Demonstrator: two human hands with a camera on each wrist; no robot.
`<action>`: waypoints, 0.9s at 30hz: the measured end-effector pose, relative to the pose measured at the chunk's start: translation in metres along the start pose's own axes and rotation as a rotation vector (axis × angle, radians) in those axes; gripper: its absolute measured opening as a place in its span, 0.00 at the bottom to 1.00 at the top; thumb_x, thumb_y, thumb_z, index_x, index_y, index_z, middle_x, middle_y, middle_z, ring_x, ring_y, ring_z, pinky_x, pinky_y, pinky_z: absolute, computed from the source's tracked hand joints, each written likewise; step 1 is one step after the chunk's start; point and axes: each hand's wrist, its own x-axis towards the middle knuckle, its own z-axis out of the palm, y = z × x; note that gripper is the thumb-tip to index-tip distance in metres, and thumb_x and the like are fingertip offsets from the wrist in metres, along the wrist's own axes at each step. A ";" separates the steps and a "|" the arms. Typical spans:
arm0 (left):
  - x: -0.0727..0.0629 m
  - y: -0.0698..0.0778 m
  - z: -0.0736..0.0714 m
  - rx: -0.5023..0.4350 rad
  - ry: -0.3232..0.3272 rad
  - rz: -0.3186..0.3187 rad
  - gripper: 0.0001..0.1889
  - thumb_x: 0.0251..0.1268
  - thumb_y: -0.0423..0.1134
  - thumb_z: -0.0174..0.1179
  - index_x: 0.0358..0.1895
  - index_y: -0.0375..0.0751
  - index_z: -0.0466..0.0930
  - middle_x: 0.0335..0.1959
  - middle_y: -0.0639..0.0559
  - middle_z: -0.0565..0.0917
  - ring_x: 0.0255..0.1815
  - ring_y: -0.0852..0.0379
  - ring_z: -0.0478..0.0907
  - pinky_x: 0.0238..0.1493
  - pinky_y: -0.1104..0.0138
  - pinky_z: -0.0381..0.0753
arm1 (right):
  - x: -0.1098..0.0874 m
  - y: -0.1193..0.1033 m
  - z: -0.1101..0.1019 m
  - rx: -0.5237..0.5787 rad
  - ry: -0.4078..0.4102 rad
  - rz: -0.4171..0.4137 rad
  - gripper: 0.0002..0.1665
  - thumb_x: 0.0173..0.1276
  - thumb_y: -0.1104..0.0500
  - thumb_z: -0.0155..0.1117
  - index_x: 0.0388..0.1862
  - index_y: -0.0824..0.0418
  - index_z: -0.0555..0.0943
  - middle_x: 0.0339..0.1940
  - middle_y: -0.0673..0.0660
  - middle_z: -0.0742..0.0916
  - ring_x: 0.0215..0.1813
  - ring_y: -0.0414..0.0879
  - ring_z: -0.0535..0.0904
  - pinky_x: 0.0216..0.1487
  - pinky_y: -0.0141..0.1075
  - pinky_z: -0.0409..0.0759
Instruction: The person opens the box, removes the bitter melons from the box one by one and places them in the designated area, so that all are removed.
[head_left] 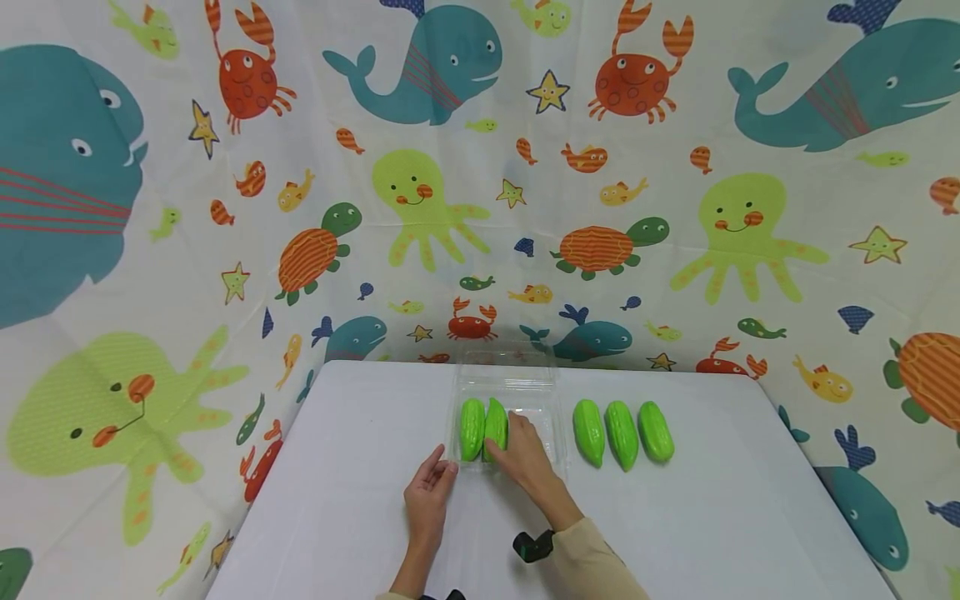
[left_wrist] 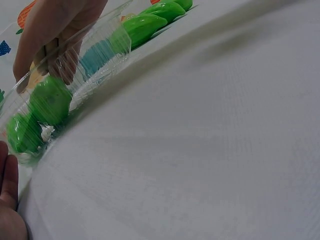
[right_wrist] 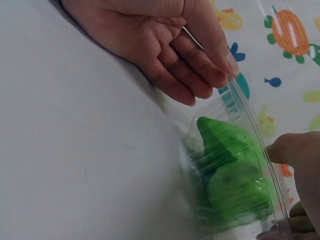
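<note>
A clear plastic box [head_left: 550,429] with its lid folded back stands near the middle of the table. Two bright green, ridged bitter melons lie side by side in it, a left one [head_left: 472,429] and a right one [head_left: 496,421]. My right hand [head_left: 527,454] reaches into the box and holds the right melon between thumb and fingers. At the box's front left corner, my left hand [head_left: 429,500] touches the rim with its thumb; the fingers [right_wrist: 182,75] are relaxed outside the wall. The right wrist view shows both melons [right_wrist: 235,190] through the clear wall.
Right of the box, three more bitter melons lie in a row: a near one [head_left: 588,432], a middle one [head_left: 622,435] and a far one [head_left: 656,432]. A white cloth covers the table [head_left: 712,500]. Behind it hangs a curtain [head_left: 525,317] printed with sea animals.
</note>
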 end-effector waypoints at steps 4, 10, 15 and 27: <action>0.000 0.000 0.000 -0.004 0.001 0.010 0.24 0.63 0.33 0.68 0.63 0.35 0.78 0.39 0.45 0.85 0.40 0.69 0.81 0.44 0.81 0.80 | 0.001 0.000 0.003 -0.021 0.005 -0.019 0.39 0.64 0.49 0.69 0.62 0.77 0.73 0.54 0.72 0.83 0.56 0.61 0.82 0.57 0.51 0.82; -0.002 0.002 0.001 -0.018 0.007 0.021 0.24 0.63 0.31 0.68 0.63 0.31 0.78 0.37 0.46 0.85 0.39 0.69 0.82 0.42 0.81 0.80 | 0.002 -0.001 0.004 -0.012 -0.030 -0.010 0.37 0.63 0.49 0.70 0.61 0.75 0.74 0.52 0.70 0.84 0.51 0.58 0.82 0.52 0.50 0.83; -0.002 0.001 0.001 -0.036 0.004 0.017 0.24 0.63 0.31 0.68 0.63 0.30 0.77 0.38 0.45 0.85 0.40 0.69 0.82 0.43 0.81 0.80 | 0.002 -0.002 0.004 -0.018 -0.035 -0.037 0.35 0.60 0.52 0.73 0.57 0.75 0.76 0.47 0.68 0.85 0.44 0.52 0.81 0.45 0.48 0.82; -0.001 0.001 0.002 -0.018 0.014 -0.005 0.24 0.63 0.32 0.68 0.63 0.33 0.78 0.38 0.46 0.85 0.38 0.70 0.81 0.42 0.81 0.80 | 0.004 -0.003 0.004 -0.060 -0.045 -0.079 0.22 0.56 0.57 0.70 0.44 0.70 0.78 0.35 0.61 0.84 0.35 0.46 0.75 0.36 0.42 0.78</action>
